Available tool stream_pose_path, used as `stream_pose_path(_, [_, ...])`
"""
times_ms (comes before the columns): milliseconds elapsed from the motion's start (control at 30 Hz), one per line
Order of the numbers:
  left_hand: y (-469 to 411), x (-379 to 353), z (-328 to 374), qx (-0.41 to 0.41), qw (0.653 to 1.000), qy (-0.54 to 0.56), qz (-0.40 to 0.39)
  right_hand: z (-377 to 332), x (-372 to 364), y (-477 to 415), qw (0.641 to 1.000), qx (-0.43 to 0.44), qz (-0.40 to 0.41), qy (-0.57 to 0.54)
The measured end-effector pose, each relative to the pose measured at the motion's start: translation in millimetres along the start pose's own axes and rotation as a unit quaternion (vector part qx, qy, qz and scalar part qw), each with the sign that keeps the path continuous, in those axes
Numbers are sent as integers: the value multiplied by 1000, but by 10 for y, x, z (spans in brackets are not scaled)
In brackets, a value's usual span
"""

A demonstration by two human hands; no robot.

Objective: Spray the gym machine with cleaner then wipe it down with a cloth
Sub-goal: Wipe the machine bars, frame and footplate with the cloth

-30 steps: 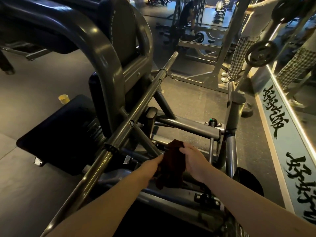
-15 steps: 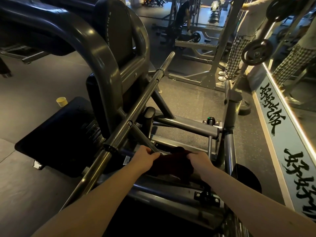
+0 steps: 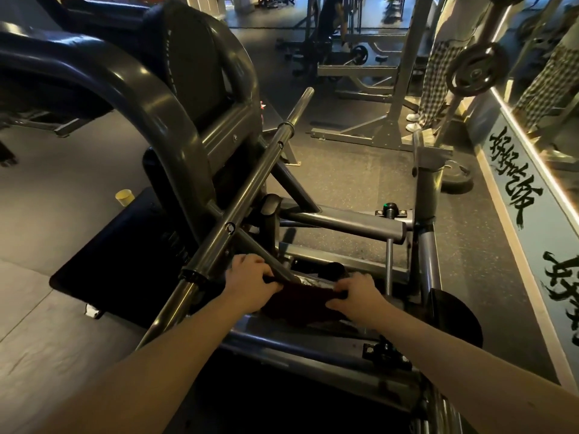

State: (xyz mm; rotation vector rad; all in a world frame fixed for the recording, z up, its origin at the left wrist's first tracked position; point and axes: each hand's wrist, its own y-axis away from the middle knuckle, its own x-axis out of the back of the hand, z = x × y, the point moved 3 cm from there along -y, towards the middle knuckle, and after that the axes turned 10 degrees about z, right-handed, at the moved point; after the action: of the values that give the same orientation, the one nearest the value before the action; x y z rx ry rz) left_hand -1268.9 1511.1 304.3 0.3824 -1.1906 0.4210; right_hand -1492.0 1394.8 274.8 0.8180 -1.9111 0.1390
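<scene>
Pulling the cloth (image 3: 297,303) back and forth over the low tube (image 3: 313,280) could go wrong in a few ways, as I judge it. The slanted strut (image 3: 266,261) crosses right at the left hand (image 3: 250,285), so a long stroke that way would likely knock the knuckles on steel. Toward the body sits a bolted bracket (image 3: 385,352), which could snag a loose hem. With the cloth taut only over the top, the tube's underside may go unwiped. No sprayer is in view, so I cannot tell whether this part of the machine (image 3: 175,142) is wet; a dry pass would only smear grime. Both forearms reach forward and down, palms down. The left hand's fingers curl over the cloth's left end and the right hand (image 3: 355,297) pinches its right end. The dark red cloth is draped over the tube between them, low in the frame near the base.
</scene>
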Motion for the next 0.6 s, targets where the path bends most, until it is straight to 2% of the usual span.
stream_pose_path(33, [4, -30, 17, 0, 1000, 10, 8, -17, -6, -14, 999, 27, 21, 27])
stream_pose_path(133, [55, -96, 117, 33, 995, 79, 42, -77, -45, 3, 992, 96, 37, -66])
stream_pose_path(267, [76, -239, 207, 90, 988, 126, 25, -3, -186, -3, 975, -14, 20, -223])
stream_pose_path(400, [-10, -409, 226, 12, 999, 46, 26, 111, -370, -57, 952, -100, 45, -286])
stream_pose_path(500, [-57, -552, 273, 21, 992, 120, -24, 183, -560, -104, 887, -215, 32, -407])
stream_pose_path(600, [-138, -735, 352, 11, 987, 151, -59, 214, -716, -122, 781, -328, 21, -531])
